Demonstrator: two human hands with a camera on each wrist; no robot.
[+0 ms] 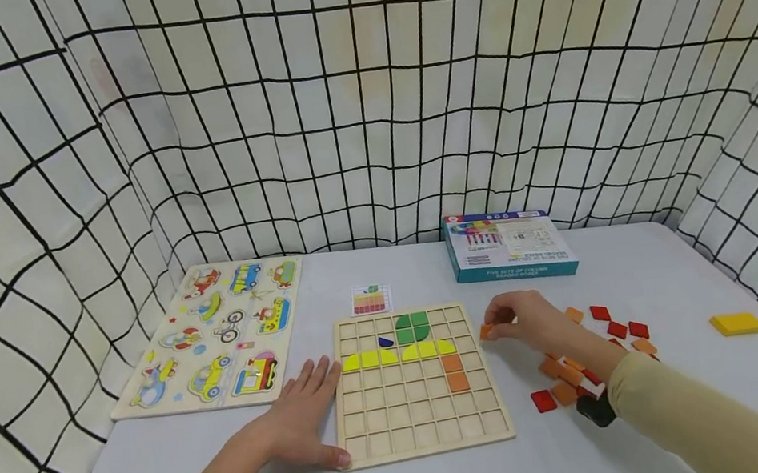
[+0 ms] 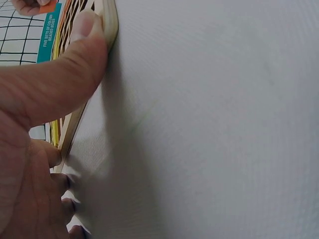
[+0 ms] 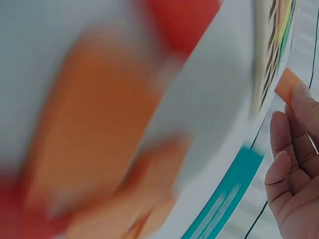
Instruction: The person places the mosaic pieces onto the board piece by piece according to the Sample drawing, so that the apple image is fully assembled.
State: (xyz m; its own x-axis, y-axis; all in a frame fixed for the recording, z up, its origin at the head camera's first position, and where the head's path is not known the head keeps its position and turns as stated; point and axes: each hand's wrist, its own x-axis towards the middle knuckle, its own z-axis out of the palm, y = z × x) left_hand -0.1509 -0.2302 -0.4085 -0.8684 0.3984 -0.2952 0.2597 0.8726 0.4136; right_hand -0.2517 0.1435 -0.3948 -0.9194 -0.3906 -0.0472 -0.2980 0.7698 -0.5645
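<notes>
A wooden grid board [image 1: 376, 421] lies flat on the table. My left hand [image 1: 302, 417] rests along its left edge with fingers spread, and the thumb [image 2: 82, 62] presses near the front corner. My right hand [image 1: 527, 321], just off the board's right side, pinches an orange square tile [image 3: 287, 85] between thumb and fingertips. Set in the grid are green rounded pieces [image 1: 412, 329], yellow curved pieces [image 1: 369, 359], a small blue piece [image 1: 385, 341] and two orange squares [image 1: 457, 381] in one column. Below my right forearm lies a loose pile of orange and red tiles [image 1: 564, 393].
Behind the board sits a small pattern card [image 1: 371, 300]. A teal-edged box [image 1: 511, 246] stands at the back right, and a vehicle picture puzzle [image 1: 219, 340] lies on the left. Far right is a yellow block [image 1: 736, 324]. Black netting [image 1: 363, 121] surrounds the table.
</notes>
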